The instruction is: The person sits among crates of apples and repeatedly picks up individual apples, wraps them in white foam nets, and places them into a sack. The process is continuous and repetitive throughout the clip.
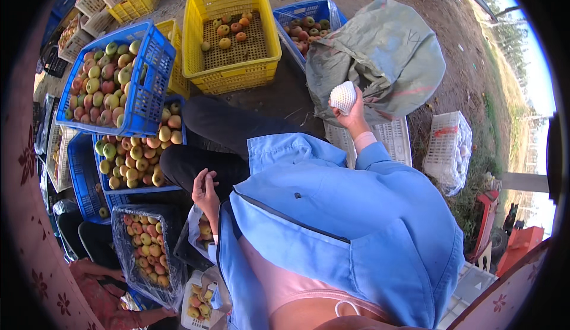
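Observation:
My right hand (352,112) grips a white foam fruit net (343,97) in front of a large grey-green woven sack (378,58). The net is rounded; whether a fruit sits inside cannot be seen. My left hand (206,193) is beside my knee, fingers loosely curled and thumb apart, with nothing visible in it. Left of that hand, a blue crate of apples (133,163) stands under a second, tilted blue crate (153,78), also heaped with apples. Below my left hand, my sleeve partly hides a lined container with apples (205,230).
Ahead is a yellow crate (231,74) with several apples, beside a blue crate (307,7) of apples. A plastic-lined crate of apples (149,250) stands lower left, near another person's arm (153,315). White crates (445,147) stand to the right.

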A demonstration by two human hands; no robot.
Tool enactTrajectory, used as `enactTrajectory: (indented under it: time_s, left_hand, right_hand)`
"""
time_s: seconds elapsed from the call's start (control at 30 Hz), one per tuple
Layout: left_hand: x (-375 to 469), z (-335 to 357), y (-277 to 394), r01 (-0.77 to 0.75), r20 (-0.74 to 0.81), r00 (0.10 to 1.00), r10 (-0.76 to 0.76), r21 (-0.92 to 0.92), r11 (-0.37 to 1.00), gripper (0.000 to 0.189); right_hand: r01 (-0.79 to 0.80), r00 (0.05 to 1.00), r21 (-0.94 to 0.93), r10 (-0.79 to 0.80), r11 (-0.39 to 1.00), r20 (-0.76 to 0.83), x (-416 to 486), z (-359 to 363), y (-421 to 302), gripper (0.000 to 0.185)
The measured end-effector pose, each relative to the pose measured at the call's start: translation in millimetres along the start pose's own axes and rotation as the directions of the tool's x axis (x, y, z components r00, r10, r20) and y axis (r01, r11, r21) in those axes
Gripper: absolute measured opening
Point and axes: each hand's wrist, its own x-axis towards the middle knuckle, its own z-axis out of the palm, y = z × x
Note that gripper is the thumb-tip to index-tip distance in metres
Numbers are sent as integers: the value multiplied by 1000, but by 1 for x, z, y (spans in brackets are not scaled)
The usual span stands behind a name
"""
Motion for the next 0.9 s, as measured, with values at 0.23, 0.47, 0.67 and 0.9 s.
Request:
enactTrajectory:
  time_s: [0.23, 0.47, 0.67, 0.9]
  left_hand:
    - [4, -12, -6, 6, 59, 998, -8, 37, 999, 20]
    - [-5, -11, -3, -17, 29, 999, 17, -10, 1000, 20]
    - [-10, -9, 5, 77, -31, 997, -76, 49, 996, 20]
    - [-12, 0, 14, 31, -1, 1000, -31, -37, 999, 19]
  right_hand:
    - [124, 984, -47, -117, 991, 138, 7, 12, -22, 66]
    - [180, 960, -142, -206, 973, -192, 76, -14, -76, 43]
    - [-44, 997, -358, 20, 933, -71, 37, -66, -70, 44]
    - [-524, 850, -726, 324, 445, -415, -25, -143, -52, 43]
